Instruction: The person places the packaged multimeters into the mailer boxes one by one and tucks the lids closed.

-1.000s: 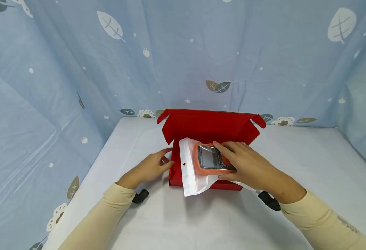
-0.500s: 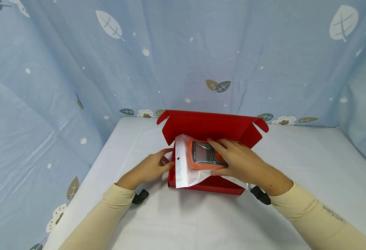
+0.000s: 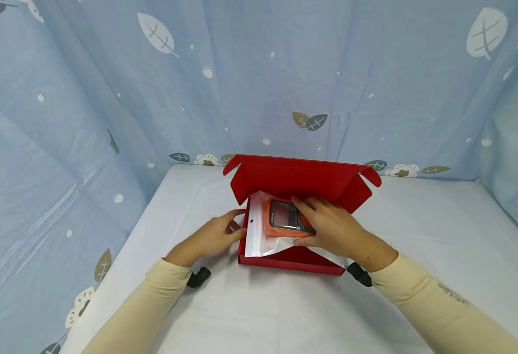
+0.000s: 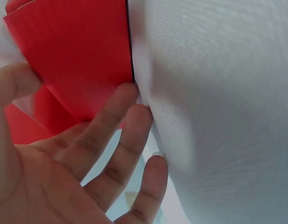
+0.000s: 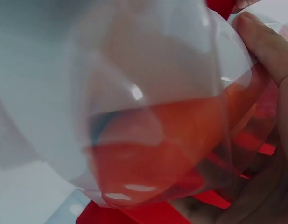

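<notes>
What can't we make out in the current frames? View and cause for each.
Head: lettering on the orange device, too small to read.
Head: the rest of its face, hidden by the right hand.
Head: much of the floor of the red box, covered by the plastic bag and device.
Right wrist: the bag's nearest part, blurred, close to the lens.
Left wrist: base of the left hand, cut off by the frame edge.

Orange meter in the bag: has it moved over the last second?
Yes. In the head view, the orange meter has moved left and slightly toward the curtain, judged against the printed pair of leaves on it.
</notes>
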Demonstrator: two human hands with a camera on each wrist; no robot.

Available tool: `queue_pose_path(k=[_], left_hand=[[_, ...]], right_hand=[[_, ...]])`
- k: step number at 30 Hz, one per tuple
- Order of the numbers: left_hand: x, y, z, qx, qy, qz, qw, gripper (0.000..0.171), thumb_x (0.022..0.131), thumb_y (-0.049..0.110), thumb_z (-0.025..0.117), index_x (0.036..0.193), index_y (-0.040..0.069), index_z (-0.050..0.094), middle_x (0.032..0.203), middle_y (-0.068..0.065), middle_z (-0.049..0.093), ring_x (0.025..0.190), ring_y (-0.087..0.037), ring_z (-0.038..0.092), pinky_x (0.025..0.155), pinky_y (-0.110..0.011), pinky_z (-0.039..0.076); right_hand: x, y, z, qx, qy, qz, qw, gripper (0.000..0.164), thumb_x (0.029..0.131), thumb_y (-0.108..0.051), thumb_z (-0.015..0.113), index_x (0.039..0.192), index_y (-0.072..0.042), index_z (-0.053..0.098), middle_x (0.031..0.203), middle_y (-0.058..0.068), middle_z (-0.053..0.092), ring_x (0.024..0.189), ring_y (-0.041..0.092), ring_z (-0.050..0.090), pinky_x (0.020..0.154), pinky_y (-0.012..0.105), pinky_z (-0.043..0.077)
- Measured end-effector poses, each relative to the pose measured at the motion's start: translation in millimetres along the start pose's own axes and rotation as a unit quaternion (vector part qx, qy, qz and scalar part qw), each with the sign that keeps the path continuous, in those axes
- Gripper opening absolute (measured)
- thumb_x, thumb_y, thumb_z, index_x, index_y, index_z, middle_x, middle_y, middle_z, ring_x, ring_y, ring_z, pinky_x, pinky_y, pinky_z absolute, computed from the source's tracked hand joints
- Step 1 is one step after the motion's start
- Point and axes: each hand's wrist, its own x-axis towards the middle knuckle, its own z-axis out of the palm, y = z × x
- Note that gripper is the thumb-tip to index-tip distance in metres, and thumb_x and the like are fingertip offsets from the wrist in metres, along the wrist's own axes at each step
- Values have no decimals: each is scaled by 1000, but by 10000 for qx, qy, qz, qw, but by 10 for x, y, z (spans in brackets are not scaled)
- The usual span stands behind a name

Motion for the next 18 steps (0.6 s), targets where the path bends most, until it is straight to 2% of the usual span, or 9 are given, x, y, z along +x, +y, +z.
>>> queue_pose_path(k=[18], left_hand=[[-8, -27, -5, -2, -12, 163, 9999, 60, 98, 34, 57, 152, 13, 40, 106, -2, 72, 96, -12, 67, 82, -34, 54]], right_hand=[[114, 10, 159, 188, 15, 25, 9998, 92, 72, -48, 87, 143, -2, 52, 121, 14, 64, 111, 27, 62, 90, 42, 57]])
